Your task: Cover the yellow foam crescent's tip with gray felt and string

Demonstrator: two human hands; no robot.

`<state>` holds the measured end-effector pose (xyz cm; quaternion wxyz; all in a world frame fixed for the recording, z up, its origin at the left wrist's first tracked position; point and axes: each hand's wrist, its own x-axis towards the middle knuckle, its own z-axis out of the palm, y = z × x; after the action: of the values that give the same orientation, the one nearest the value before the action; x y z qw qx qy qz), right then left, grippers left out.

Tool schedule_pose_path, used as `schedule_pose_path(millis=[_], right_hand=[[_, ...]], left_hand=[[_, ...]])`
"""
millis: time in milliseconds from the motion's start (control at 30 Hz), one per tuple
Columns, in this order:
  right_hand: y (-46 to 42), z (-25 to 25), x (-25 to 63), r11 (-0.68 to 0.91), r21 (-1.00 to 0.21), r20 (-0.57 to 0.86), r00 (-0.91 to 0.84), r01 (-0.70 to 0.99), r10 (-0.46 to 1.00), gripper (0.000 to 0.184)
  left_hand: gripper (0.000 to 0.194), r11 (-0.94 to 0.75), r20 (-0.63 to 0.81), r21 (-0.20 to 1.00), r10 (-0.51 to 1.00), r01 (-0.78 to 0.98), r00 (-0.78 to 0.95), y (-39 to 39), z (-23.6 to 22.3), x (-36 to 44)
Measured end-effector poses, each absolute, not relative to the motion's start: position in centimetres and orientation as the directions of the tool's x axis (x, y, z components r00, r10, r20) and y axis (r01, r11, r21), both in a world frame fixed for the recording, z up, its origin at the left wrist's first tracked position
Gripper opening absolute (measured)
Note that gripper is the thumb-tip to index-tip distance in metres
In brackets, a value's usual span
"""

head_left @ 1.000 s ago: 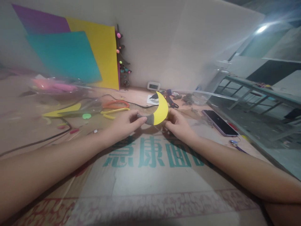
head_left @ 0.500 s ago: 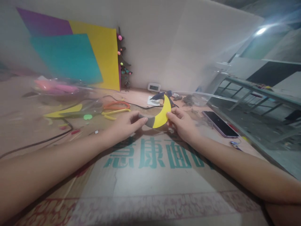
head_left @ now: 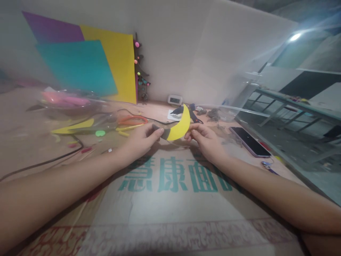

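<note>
A yellow crescent with a dark grey end, flat like paper or felt, is held up above the table. My left hand pinches the grey end between thumb and fingers. Close by the crescent's outer right edge is my right hand, its fingers curled and fingertips together. Whether they touch the crescent or hold something small is unclear. Behind the crescent lie a white card and a dark-handled tool, both partly covered.
Orange-handled scissors and yellow-handled scissors lie left, near a clear bag of pink pieces. A phone rests right. Coloured sheets lean against the wall beside a small clock. A black cable crosses the left.
The crescent has shifted slightly left and up with my left hand. My right thumb, earlier on the crescent's yellow face, has come off it.
</note>
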<state>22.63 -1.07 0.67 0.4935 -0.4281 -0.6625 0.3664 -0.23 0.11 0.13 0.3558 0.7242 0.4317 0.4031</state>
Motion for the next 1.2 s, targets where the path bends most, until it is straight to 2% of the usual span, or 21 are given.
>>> schedule_pose_path(millis=[233, 467, 633, 767, 967, 1100, 1200], right_hand=[[-0.6, 0.0, 22.6, 0.375, -0.873, 0.343, -0.154, 0.311, 0.926, 0.015], [-0.4, -0.4, 22.8, 0.391, -0.857, 0.344, -0.192, 0.336, 0.919, 0.021], [-0.3, -0.6, 22.9, 0.446, -0.821, 0.407, -0.183, 0.357, 0.895, 0.026], [-0.5, -0.4, 23.2, 0.404, -0.827, 0.378, -0.146, 0.39, 0.914, 0.032], [0.1, 1.7, 24.3, 0.434, -0.817, 0.445, -0.064, 0.38, 0.893, 0.02], [1.6, 3.2, 25.8, 0.376, -0.844, 0.386, -0.054, 0.382, 0.921, 0.011], [3.1, 3.3, 27.5, 0.358, -0.812, 0.359, -0.091, 0.462, 0.929, 0.019]], left_hand=[[0.028, -0.351, 0.267, 0.864, 0.927, 0.362, 0.264, -0.1, 0.7, -0.2], [0.03, -0.356, 0.26, 0.861, 0.922, 0.363, 0.286, 0.1, 0.3, -0.3], [0.031, -0.357, 0.26, 0.865, 0.92, 0.353, 0.294, 0.1, 0.3, -0.3], [0.03, -0.344, 0.251, 0.876, 0.924, 0.339, 0.288, 0.1, 0.2, -0.2], [0.034, -0.342, 0.244, 0.872, 0.924, 0.35, 0.296, 0.4, -0.1, -0.3], [0.036, -0.36, 0.25, 0.848, 0.919, 0.388, 0.306, 0.6, -0.2, -0.4], [0.037, -0.349, 0.225, 0.85, 0.918, 0.394, 0.326, 0.6, -0.3, -0.3]])
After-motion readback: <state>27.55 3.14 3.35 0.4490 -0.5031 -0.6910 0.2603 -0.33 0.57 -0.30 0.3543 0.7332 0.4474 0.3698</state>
